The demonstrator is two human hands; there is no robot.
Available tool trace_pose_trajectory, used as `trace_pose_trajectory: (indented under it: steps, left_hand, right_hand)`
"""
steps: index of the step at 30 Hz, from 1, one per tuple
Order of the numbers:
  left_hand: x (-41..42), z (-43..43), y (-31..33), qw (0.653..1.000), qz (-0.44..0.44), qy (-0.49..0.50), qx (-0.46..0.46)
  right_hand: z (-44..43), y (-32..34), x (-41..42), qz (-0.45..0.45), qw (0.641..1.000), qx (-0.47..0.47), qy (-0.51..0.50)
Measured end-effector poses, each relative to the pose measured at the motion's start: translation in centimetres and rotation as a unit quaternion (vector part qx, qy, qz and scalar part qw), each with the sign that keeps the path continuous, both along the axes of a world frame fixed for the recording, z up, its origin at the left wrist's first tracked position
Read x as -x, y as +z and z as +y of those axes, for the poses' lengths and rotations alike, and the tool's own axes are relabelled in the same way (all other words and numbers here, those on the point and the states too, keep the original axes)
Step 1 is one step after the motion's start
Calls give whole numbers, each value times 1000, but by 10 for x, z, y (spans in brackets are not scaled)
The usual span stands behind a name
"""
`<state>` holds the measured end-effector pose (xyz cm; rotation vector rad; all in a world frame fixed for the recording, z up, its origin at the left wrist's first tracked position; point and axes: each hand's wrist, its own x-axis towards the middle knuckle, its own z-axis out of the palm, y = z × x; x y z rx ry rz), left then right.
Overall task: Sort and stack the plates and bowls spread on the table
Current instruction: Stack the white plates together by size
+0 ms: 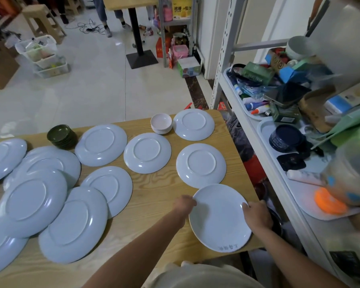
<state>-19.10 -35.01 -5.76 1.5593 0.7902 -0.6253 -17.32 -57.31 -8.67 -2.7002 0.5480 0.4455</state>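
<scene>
The person is holding a round, pale blue-white ceramic plate point(218, 219) face up at the corner of a light wooden table point(154, 194); whether it is lifted cannot be told. The left hand point(184, 204) is gripping this plate's left rim, and the right hand point(257, 216) is gripping its right rim. Just beyond this plate, an overturned matching plate point(201, 165) is lying. Farther beyond it, a stack of small pink bowls point(161, 123) is sitting. Well to this plate's left and beyond it, a stack of dark green bowls point(61, 136) is standing.

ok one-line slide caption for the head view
The left hand and right hand hold a face-up plate at the table edge, upside-down plates spread beyond.
</scene>
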Motion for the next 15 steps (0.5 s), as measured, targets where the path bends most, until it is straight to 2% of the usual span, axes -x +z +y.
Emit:
trace_pose_trajectory:
  steps: [3, 8, 13, 15]
  left_hand:
    - [-10, 8, 1, 1000, 22, 16, 5]
    - [-31, 31, 10, 989, 56, 126, 51]
    - [-57, 45, 9, 991, 40, 118, 49]
    - [-68, 49, 6, 992, 46, 111, 42]
  right_hand:
    - [9, 4, -19, -1, 1000, -30, -9]
    - [40, 19, -63, 16, 991, -133, -5]
    - [57, 26, -111, 70, 989, -130, 25]
    - [59, 24, -126, 95, 984, -151, 4]
